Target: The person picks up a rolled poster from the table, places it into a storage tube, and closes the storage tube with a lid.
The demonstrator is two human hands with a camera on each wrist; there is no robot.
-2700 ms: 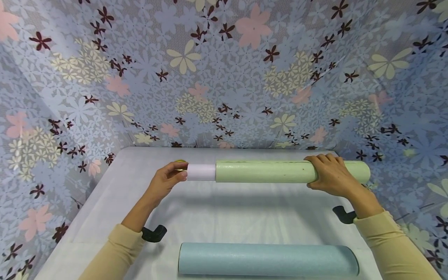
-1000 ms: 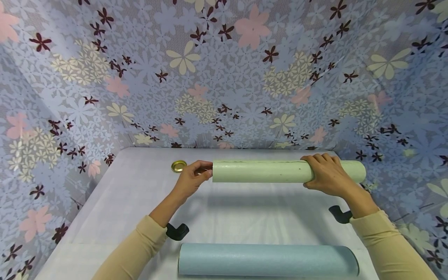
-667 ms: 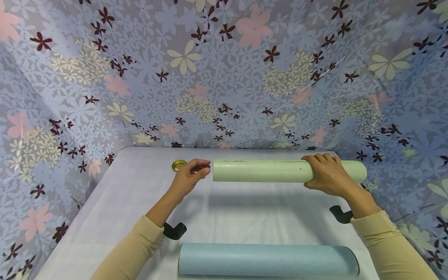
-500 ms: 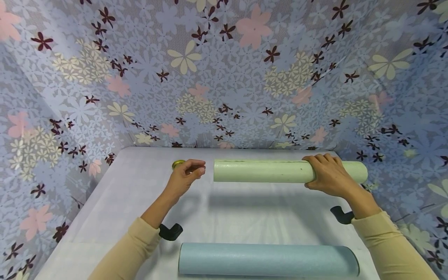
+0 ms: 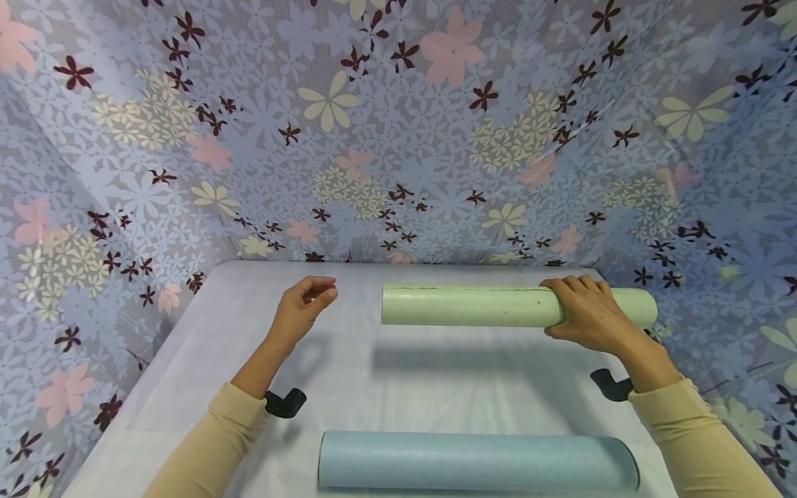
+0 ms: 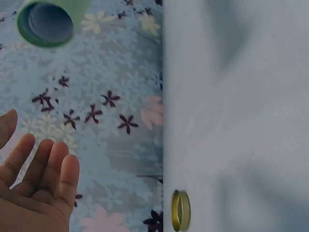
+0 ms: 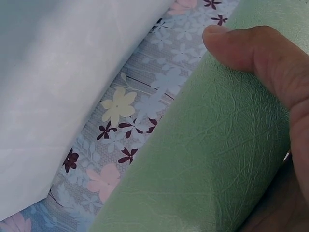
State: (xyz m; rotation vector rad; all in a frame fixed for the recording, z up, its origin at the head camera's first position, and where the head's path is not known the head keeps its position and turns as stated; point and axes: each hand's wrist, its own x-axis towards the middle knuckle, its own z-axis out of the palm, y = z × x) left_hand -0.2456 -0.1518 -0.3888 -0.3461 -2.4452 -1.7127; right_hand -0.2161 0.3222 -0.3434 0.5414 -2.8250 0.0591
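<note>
My right hand grips a pale green cardboard tube near its right end, holding it level above the table. The right wrist view shows the thumb lying across the tube's textured surface. Left of the tube's end and apart from it is my left hand, its fingers loosely bent around nothing. The left wrist view looks at the tube's open end, with a pale bluish-white inside. A gold ring-like lid is on the white table there; in the head view the left hand mostly hides it.
A thicker light blue tube lies across the near part of the white-covered table. Flower-patterned cloth hangs behind and at both sides. Black wrist mounts show beside both forearms.
A white roll that stuck out of the green tube's left end has gone inside it under my left hand. That hand then let go and drew back left, over the gold lid.
</note>
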